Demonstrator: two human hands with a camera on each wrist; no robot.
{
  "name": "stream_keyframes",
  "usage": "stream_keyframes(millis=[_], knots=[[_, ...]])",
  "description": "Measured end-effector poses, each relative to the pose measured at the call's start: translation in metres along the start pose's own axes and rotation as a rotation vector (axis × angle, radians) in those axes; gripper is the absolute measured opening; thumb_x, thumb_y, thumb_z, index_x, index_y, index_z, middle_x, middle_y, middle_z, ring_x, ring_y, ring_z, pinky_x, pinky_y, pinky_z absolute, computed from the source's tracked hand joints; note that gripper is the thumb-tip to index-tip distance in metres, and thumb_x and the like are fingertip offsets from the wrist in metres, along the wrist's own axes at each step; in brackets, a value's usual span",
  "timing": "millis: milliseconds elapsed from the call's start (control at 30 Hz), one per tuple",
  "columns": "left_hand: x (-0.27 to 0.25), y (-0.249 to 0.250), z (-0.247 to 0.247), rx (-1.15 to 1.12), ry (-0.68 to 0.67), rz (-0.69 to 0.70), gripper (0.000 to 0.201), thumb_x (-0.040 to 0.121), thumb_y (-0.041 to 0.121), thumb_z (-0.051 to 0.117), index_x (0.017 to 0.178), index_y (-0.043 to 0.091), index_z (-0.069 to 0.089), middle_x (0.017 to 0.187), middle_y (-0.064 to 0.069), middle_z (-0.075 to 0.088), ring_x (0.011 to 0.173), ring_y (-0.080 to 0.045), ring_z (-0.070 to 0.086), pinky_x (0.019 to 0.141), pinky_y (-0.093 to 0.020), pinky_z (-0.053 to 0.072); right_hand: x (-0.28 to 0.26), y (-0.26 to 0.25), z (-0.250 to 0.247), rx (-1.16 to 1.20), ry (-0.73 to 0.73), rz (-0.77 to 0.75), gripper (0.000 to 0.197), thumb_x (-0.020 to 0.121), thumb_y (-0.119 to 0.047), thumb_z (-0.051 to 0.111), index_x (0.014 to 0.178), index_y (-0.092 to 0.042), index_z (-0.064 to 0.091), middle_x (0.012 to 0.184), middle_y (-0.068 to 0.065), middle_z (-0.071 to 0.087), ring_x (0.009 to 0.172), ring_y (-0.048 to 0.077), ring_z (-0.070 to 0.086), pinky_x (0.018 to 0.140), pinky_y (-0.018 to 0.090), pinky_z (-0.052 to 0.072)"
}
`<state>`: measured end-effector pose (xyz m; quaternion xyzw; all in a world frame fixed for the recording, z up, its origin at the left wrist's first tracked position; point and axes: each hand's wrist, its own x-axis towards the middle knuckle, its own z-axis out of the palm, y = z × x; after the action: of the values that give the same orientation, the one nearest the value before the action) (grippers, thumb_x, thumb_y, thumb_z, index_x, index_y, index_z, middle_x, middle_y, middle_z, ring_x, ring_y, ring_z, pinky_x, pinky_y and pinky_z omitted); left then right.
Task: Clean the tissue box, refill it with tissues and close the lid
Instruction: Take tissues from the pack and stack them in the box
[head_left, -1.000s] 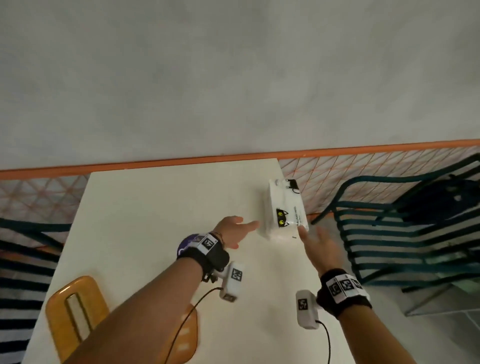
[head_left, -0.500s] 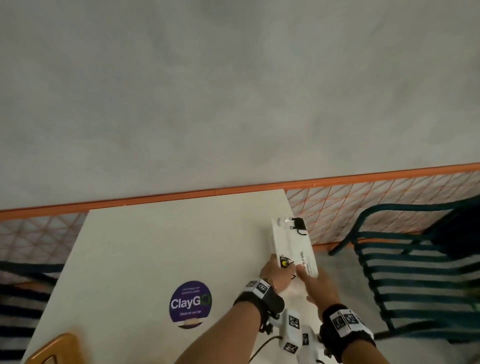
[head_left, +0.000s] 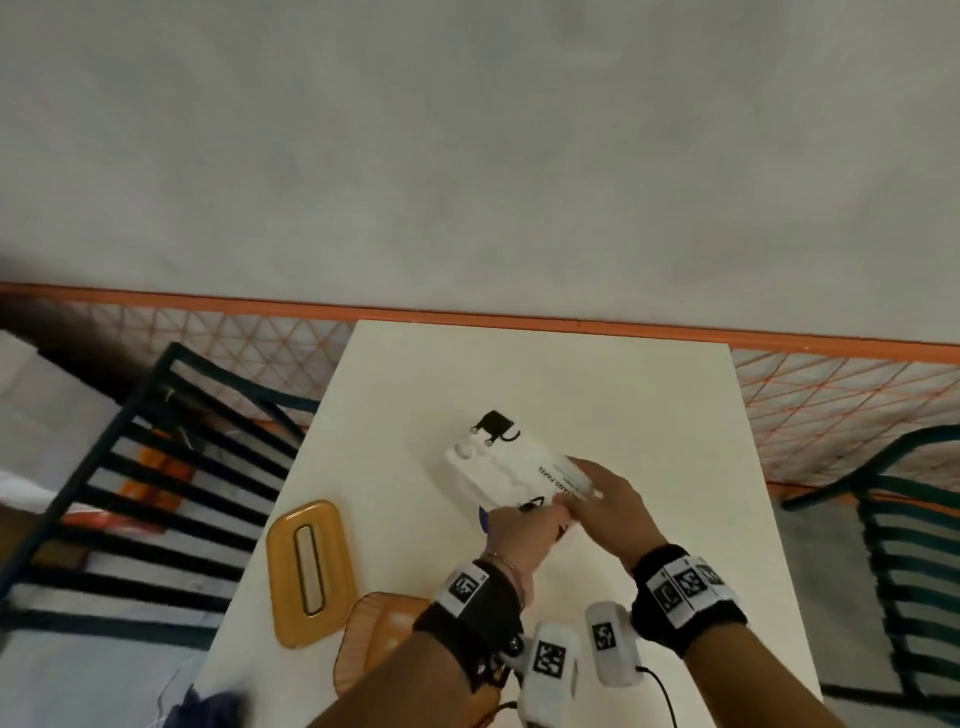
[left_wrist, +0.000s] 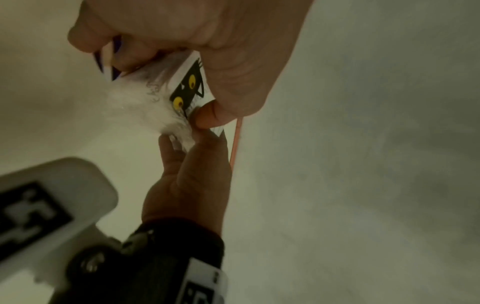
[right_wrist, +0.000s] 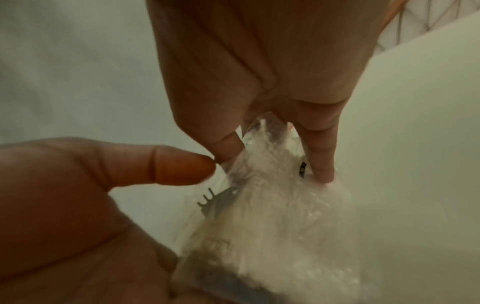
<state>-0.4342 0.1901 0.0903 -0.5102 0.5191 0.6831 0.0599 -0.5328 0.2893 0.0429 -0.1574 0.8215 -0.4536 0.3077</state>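
Note:
A white plastic-wrapped tissue pack (head_left: 511, 467) with a black cat print lies slanted near the middle of the white table (head_left: 571, 374). My left hand (head_left: 550, 514) and right hand (head_left: 576, 493) both pinch its near end. In the left wrist view my left hand (left_wrist: 166, 82) grips the wrapper (left_wrist: 140, 107) beside the cat's yellow eyes. The right wrist view shows my right hand (right_wrist: 272, 156) pinching the crinkled plastic (right_wrist: 272, 216). The yellow slotted lid (head_left: 311, 571) lies flat at the left. The orange box base (head_left: 384, 623) sits beside it, partly hidden by my left forearm.
Dark green slatted chairs stand at the left (head_left: 156, 493) and right (head_left: 909, 519) of the table. An orange mesh fence (head_left: 831, 405) and a grey wall run behind. A purple sticker (head_left: 482, 519) peeks from under the pack. A blue cloth (head_left: 218, 701) lies at the bottom left.
My hands reached the tissue pack at the table's right edge, took hold of its near end and brought it toward the middle. The head view swung, showing the lid and box base.

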Motion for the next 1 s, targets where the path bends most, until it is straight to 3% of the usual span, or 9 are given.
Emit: stream_keyframes(millis=[100, 200, 300, 467, 567, 700, 767, 900, 1000], knots=[[0.0, -0.002, -0.041, -0.005, -0.005, -0.14, 0.031, 0.076, 0.028, 0.077, 0.098, 0.01, 0.064, 0.092, -0.003, 0.06, 0.084, -0.023, 0.055, 0.077, -0.036, 0.048, 0.015, -0.013, 0.034, -0.043, -0.119, 0.001, 0.052, 0.068, -0.037, 0.066, 0.12, -0.039, 0.067, 0.111, -0.015, 0.073, 0.1, 0.011, 0.069, 0.087, 0.04, 0.059], [0.012, -0.011, -0.069, -0.098, -0.051, -0.185, 0.037, 0.08, 0.029, 0.074, 0.109, 0.008, 0.063, 0.094, -0.012, 0.06, 0.091, -0.036, 0.054, 0.083, -0.048, 0.049, 0.021, -0.033, 0.063, -0.168, -0.248, -0.073, 0.04, 0.083, -0.021, 0.061, 0.121, -0.033, 0.068, 0.109, -0.012, 0.072, 0.086, 0.009, 0.068, 0.065, 0.015, 0.051], [0.019, -0.018, -0.089, -0.166, -0.149, -0.266, 0.051, 0.081, 0.029, 0.072, 0.125, 0.006, 0.061, 0.109, -0.023, 0.058, 0.092, -0.044, 0.056, 0.081, -0.055, 0.051, 0.027, -0.044, 0.085, -0.277, -0.303, -0.113, 0.036, 0.091, -0.011, 0.061, 0.123, -0.025, 0.068, 0.114, -0.01, 0.069, 0.079, -0.002, 0.062, 0.061, 0.004, 0.042], [0.015, -0.003, -0.129, -0.193, -0.438, -0.369, 0.037, 0.093, 0.021, 0.061, 0.119, -0.005, 0.054, 0.105, -0.021, 0.065, 0.092, -0.038, 0.066, 0.084, -0.05, 0.057, 0.025, -0.047, 0.107, -0.296, -0.238, -0.052, 0.033, 0.085, -0.002, 0.064, 0.113, -0.016, 0.072, 0.117, 0.003, 0.073, 0.099, 0.018, 0.069, 0.085, 0.031, 0.058], [-0.001, 0.007, -0.168, -0.099, -0.544, -0.453, 0.051, 0.087, 0.03, 0.072, 0.12, -0.006, 0.061, 0.113, -0.025, 0.072, 0.107, -0.042, 0.07, 0.086, -0.048, 0.06, 0.019, -0.044, 0.11, -0.274, -0.185, -0.019, 0.054, 0.077, -0.006, 0.074, 0.127, -0.027, 0.066, 0.127, -0.002, 0.066, 0.095, 0.007, 0.067, 0.068, 0.006, 0.048], [0.001, 0.011, -0.227, 0.422, -0.162, 0.171, 0.024, 0.088, 0.021, 0.07, 0.111, 0.02, 0.074, 0.097, 0.002, 0.079, 0.094, -0.021, 0.075, 0.071, -0.023, 0.056, 0.002, -0.045, 0.103, -0.387, -0.091, -0.103, 0.065, 0.074, -0.028, 0.082, 0.125, -0.055, 0.053, 0.142, -0.019, 0.053, 0.127, 0.008, 0.052, 0.103, 0.025, 0.046], [0.018, 0.008, -0.258, 0.79, 0.0, 0.524, 0.036, 0.085, 0.02, 0.07, 0.116, 0.038, 0.068, 0.109, 0.014, 0.07, 0.104, -0.013, 0.067, 0.082, -0.023, 0.055, -0.012, -0.05, 0.1, -0.486, -0.07, -0.18, 0.062, 0.072, -0.034, 0.083, 0.124, -0.055, 0.055, 0.144, -0.027, 0.046, 0.133, 0.003, 0.043, 0.106, 0.029, 0.045], [0.06, -0.016, -0.292, 1.323, -0.098, 0.719, 0.08, 0.082, 0.028, 0.074, 0.148, 0.053, 0.036, 0.164, 0.012, 0.022, 0.15, -0.018, 0.022, 0.119, -0.038, 0.032, -0.032, -0.052, 0.1, -0.839, -0.23, -0.303, 0.073, 0.068, -0.037, 0.084, 0.134, -0.046, 0.056, 0.149, -0.035, 0.026, 0.14, -0.006, 0.019, 0.114, 0.022, 0.027], [0.079, -0.031, -0.292, 1.471, -0.148, 0.81, 0.079, 0.093, 0.028, 0.067, 0.153, 0.054, 0.022, 0.169, 0.012, -0.007, 0.156, -0.017, 0.003, 0.124, -0.043, 0.025, -0.036, -0.045, 0.105, -1.006, -0.241, -0.326, 0.074, 0.07, -0.034, 0.082, 0.138, -0.042, 0.053, 0.155, -0.025, 0.034, 0.148, 0.005, 0.023, 0.117, 0.031, 0.03]])
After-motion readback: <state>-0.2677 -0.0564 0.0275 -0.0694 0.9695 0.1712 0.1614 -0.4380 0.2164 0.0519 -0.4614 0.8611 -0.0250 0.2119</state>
